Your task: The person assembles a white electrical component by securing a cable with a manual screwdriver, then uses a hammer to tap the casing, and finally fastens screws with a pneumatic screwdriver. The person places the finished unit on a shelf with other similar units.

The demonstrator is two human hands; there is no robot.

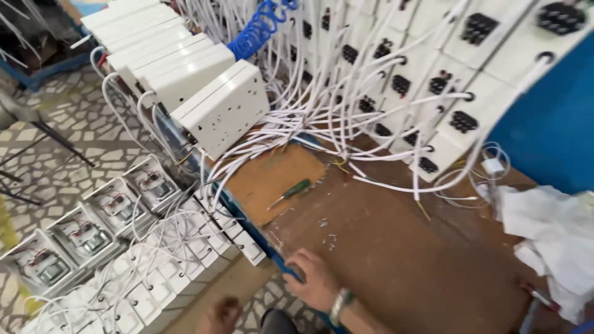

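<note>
Brown wooden bench [396,260] carries a green-handled screwdriver [291,193] beside tangled white cables [309,117]. One hand [312,278], which side I cannot tell, grips the bench's blue edge [275,256], fingers curled over it, well apart from the screwdriver. White switch boxes [223,108] stand stacked behind.

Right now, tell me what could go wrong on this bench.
1. The tilted white socket box overhangs the table corner; a tug on the tangled white cables could pull it off.
2. The green screwdriver lies loose near the edge and might roll.
3. The hand grips the table edge beside debris that may be sharp.
</note>
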